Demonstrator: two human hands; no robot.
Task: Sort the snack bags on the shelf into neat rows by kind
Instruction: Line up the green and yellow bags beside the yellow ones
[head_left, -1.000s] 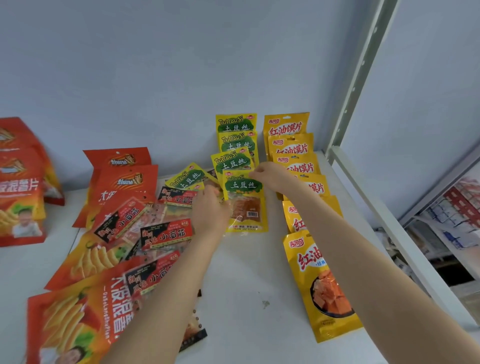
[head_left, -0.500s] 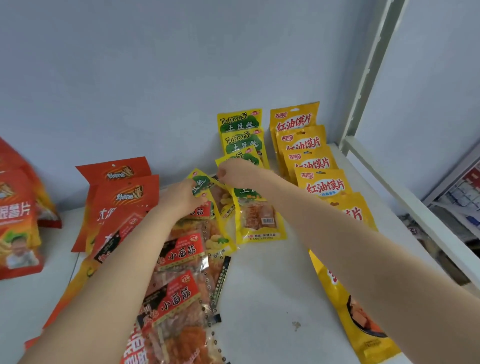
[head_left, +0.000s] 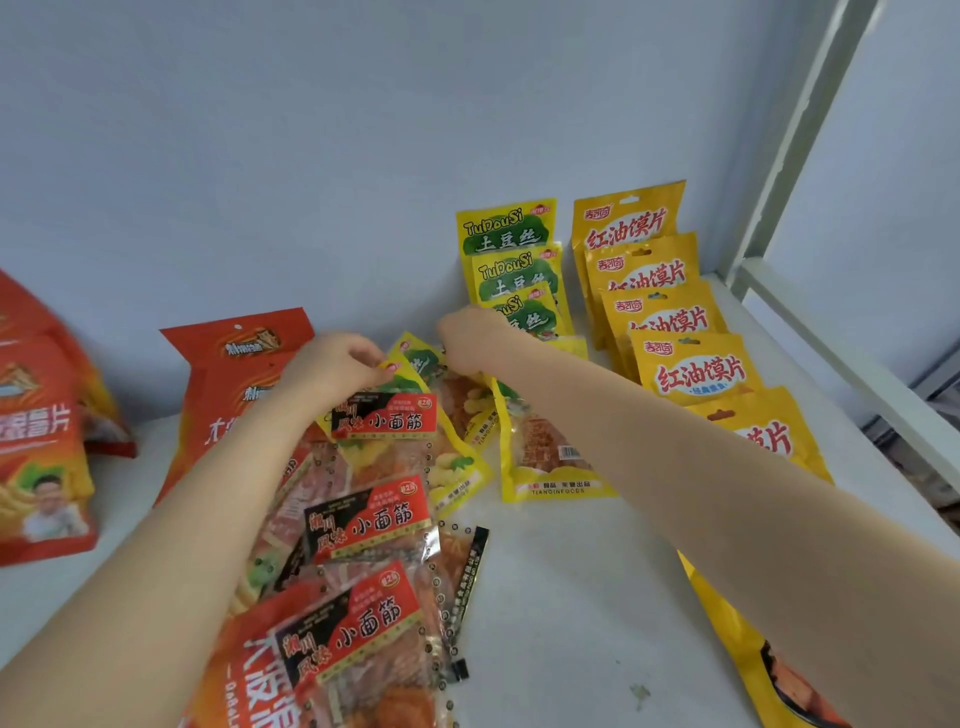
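Note:
On the white shelf (head_left: 561, 613) a row of yellow-green TuDouSi bags (head_left: 511, 244) runs back to the wall, beside a row of yellow red-lettered bags (head_left: 691, 366). Two loose TuDouSi bags (head_left: 457, 410) lie askew at the shelf's middle, partly under clear red-and-black bags (head_left: 369, 525). My left hand (head_left: 332, 366) pinches the top corner of the left loose bag. My right hand (head_left: 470, 340) pinches the top of the other loose bag, in front of the TuDouSi row.
Large orange-red chip bags (head_left: 223, 395) lean against the wall at left, with more (head_left: 36, 447) at the far left edge. A white shelf post (head_left: 795, 156) and rail bound the right side. Bare shelf lies at front centre.
Both hands have moved left and back, from the bag at the front of the TuDouSi row to the loose yellow-green bags. The view has shifted closer and leftward.

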